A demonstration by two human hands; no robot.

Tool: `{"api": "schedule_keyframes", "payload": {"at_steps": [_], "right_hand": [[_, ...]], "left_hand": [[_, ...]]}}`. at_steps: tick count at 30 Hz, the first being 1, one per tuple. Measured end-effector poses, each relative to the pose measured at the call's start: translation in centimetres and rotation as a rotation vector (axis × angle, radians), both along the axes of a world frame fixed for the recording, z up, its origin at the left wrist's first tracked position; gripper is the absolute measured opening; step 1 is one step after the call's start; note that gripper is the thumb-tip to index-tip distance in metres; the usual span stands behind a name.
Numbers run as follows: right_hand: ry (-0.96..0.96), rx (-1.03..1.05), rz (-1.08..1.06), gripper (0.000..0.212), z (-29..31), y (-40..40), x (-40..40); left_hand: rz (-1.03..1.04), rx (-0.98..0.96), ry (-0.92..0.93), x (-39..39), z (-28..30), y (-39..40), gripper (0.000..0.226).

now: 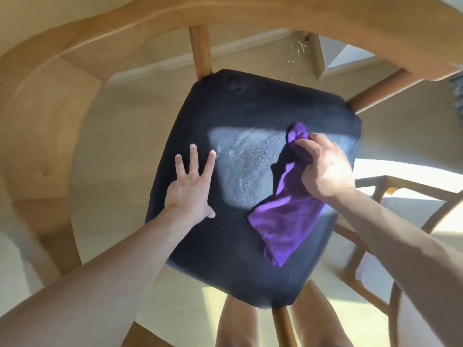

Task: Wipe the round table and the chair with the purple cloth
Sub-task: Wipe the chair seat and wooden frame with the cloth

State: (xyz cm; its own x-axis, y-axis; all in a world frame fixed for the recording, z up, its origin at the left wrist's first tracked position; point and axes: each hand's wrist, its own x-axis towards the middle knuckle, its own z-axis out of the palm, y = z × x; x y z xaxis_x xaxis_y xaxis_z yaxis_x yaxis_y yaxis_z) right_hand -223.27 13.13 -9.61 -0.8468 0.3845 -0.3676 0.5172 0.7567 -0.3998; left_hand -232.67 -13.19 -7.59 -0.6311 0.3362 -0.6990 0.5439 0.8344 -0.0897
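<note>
The chair's black padded seat (pixel 225 251) fills the middle of the view, seen from straight above, with a pale sunlit patch at its centre. My right hand (pixel 323 166) grips the bunched top of the purple cloth (pixel 285 221) on the seat's right side; the rest of the cloth trails down toward the seat's near edge. My left hand (pixel 191 186) lies flat on the seat's left part with fingers spread. The chair's curved wooden back (pixel 175 18) arcs across the top. The round table does not show clearly.
A second wooden chair frame (pixel 390 236) stands at the right. The floor is pale tile (pixel 120 121), with small white scraps (pixel 299 50) lying near the far wall. My bare legs (pixel 235 326) are below the seat's near edge.
</note>
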Motion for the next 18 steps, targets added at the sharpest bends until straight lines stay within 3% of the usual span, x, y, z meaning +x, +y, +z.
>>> {"api": "schedule_keyframes", "payload": {"at_steps": [2, 4, 6, 8, 10, 13, 14, 16, 18], "right_hand": [[-0.085, 0.101, -0.031, 0.066, 0.4, -2.5, 0.3], [-0.149, 0.193, 0.292, 0.061, 1.0, -6.8, 1.1], [-0.111, 0.085, 0.763, 0.054, 1.5, -9.5, 1.3], [-0.06, 0.01, 0.974, 0.044, 1.2, -8.9, -1.0], [0.003, 0.055, 0.705, 0.043, 0.3, -6.5, -5.4], [0.086, 0.028, -0.065, 0.044, -0.2, -1.7, -12.7], [0.079, -0.006, -0.234, 0.04, -0.3, -0.6, -14.6], [-0.035, -0.033, -0.339, 0.036, -0.7, -0.6, -17.0], [-0.118, 0.041, -0.212, 0.043, -0.5, -2.9, -17.7]], "left_hand": [[0.002, 0.006, -0.003, 0.1, -0.2, -0.1, 0.15], [0.012, 0.013, -0.006, 0.1, -0.3, -0.2, 0.151], [0.012, 0.016, -0.001, 0.1, -0.2, -0.2, 0.151], [0.014, 0.023, 0.001, 0.1, -0.1, -0.3, 0.15], [0.012, 0.037, 0.0, 0.2, -0.3, -0.4, 0.15], [0.002, 0.061, 0.005, 0.2, -0.7, -0.4, 0.149], [-0.004, 0.063, 0.007, 0.2, -0.9, -0.4, 0.15], [-0.01, 0.058, 0.011, 0.3, -1.1, -0.3, 0.15], [-0.006, 0.047, 0.017, 0.5, -1.3, -0.2, 0.15]]}}
